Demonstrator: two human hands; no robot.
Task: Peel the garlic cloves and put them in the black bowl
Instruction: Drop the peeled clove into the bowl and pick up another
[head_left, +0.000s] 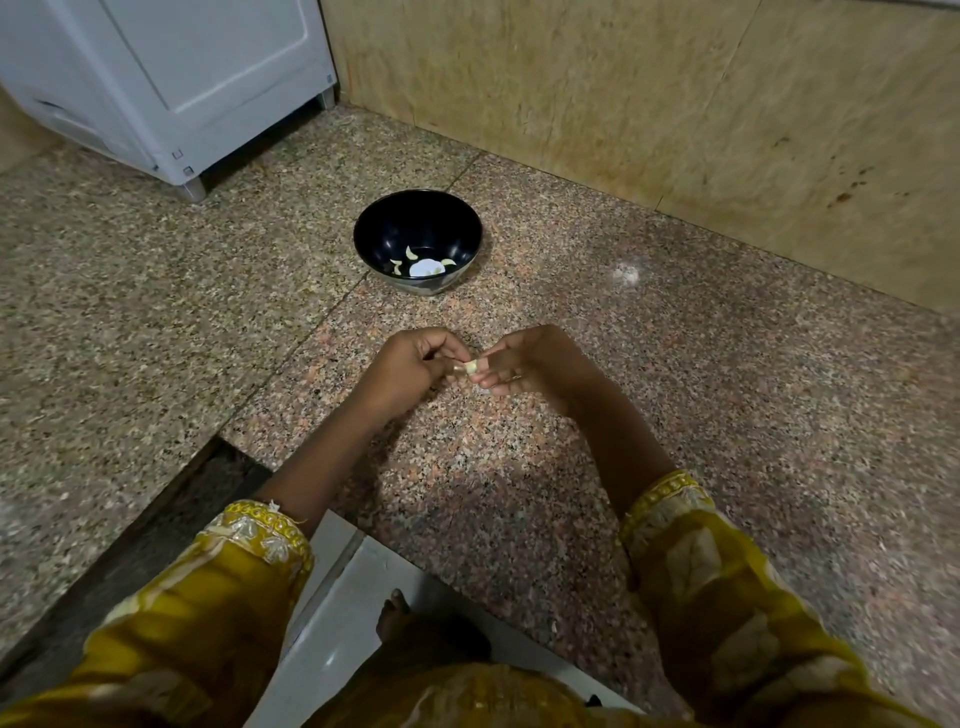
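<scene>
Garlic clove (tiny, blurry, half-covered)

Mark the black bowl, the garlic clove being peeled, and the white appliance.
black bowl (415, 221): head view, bare dark inner wall on the far side.
garlic clove (471, 367): head view, the pale exposed middle of the clove.
white appliance (218, 62): head view, its flat front panel.

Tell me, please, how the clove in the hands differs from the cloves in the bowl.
The held clove is pinched between the left hand and right hand above the counter; the bowl cloves lie loose inside the bowl. The held clove is partly hidden by the hands; the bowl cloves show whole, as curved crescents. All are pale cream.
</scene>
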